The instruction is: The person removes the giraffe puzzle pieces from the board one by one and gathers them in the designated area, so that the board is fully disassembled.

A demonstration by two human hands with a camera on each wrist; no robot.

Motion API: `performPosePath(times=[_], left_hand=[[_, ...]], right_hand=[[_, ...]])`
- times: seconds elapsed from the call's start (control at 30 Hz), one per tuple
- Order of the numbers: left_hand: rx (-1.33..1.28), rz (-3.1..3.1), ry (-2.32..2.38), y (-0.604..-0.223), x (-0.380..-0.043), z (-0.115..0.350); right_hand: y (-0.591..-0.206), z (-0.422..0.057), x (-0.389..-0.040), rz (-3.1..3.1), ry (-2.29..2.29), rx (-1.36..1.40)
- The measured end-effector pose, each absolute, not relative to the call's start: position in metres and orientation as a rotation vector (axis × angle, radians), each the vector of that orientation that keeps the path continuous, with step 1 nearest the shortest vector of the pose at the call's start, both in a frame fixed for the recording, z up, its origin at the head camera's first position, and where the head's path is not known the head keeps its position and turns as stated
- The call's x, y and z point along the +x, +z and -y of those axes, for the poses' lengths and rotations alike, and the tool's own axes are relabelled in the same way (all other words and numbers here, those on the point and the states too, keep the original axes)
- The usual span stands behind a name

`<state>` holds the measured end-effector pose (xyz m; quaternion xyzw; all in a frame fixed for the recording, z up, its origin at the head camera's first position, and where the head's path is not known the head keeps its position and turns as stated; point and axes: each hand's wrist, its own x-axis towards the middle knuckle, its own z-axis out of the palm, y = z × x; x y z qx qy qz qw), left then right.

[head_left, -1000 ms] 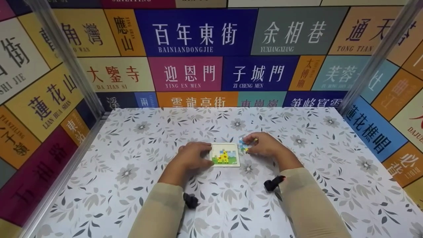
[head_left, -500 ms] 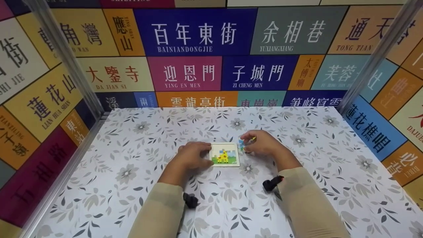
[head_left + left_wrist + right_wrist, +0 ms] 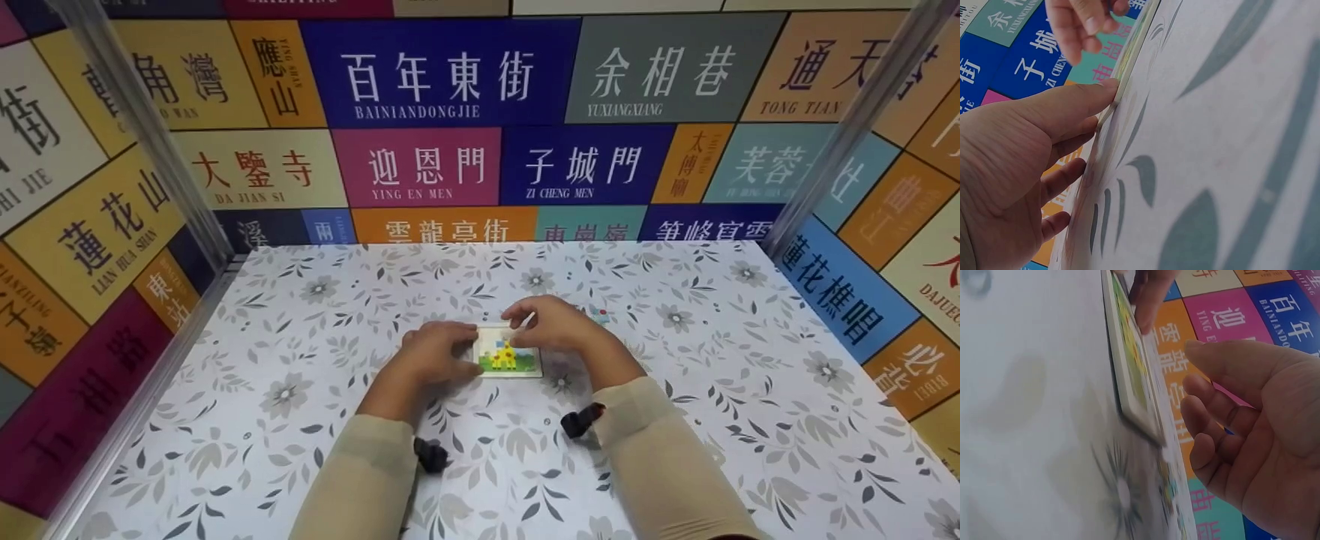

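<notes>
A small jigsaw puzzle in a pale frame (image 3: 509,363) lies on the patterned cloth, with a yellow giraffe on green and blue in its lower part. My left hand (image 3: 435,352) grips the frame's left edge; in the left wrist view, the thumb (image 3: 1086,101) presses the edge of the frame. Over the puzzle's upper right side hovers my right hand (image 3: 559,322), thumb and fingers bent. In the right wrist view, these fingers (image 3: 1207,410) are curled apart from the frame, and whether a piece sits between the fingertips cannot be made out.
Loose colourful puzzle pieces (image 3: 600,315) lie on the cloth just beyond my right hand, partly hidden by it. A wall of coloured Chinese signs (image 3: 427,165) stands behind the table (image 3: 337,300), with clear posts at both back corners.
My right hand has moved left from the loose pieces to above the puzzle's upper right part. The left hand stays on the frame's left edge.
</notes>
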<state>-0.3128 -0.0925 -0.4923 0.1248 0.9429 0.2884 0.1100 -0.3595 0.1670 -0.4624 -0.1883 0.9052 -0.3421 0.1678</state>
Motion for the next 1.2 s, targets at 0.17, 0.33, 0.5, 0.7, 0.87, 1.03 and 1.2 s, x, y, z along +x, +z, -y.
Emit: performPosePath(times=[0.17,0.33,0.5,0.7,0.87,1.03,1.2], left_hand=[[0.375,-2.786,0.853,-0.495,-0.310,0.094],[0.420,-2.799,0.846,-0.497,-0.309,0.093],[0.404,-2.797,0.832,-0.497,-0.309,0.094],[0.376,-2.776,0.842,-0.495,-0.309,0.092],[0.354,-2.769,0.859,-0.493,-0.310,0.091],[0.299,-2.757,0.870,-0.491,-0.309,0.093],[0.313,-2.763,0.866,-0.491,-0.308,0.092]], right_hand=[[-0.466,-0.153,-0.357,-2.553,-0.981,-0.532],[-0.472,-0.152,-0.353,-2.550,-0.991,-0.467],[-0.477,-0.152,-0.355,-2.527,-0.987,-0.440],[-0.481,-0.156,-0.357,-2.521,-0.940,-0.431],[-0.481,-0.157,-0.359,-2.515,-0.922,-0.397],[-0.480,-0.156,-0.360,-2.505,-0.922,-0.367],[-0.479,-0.157,-0.358,-2.509,-0.917,-0.381]])
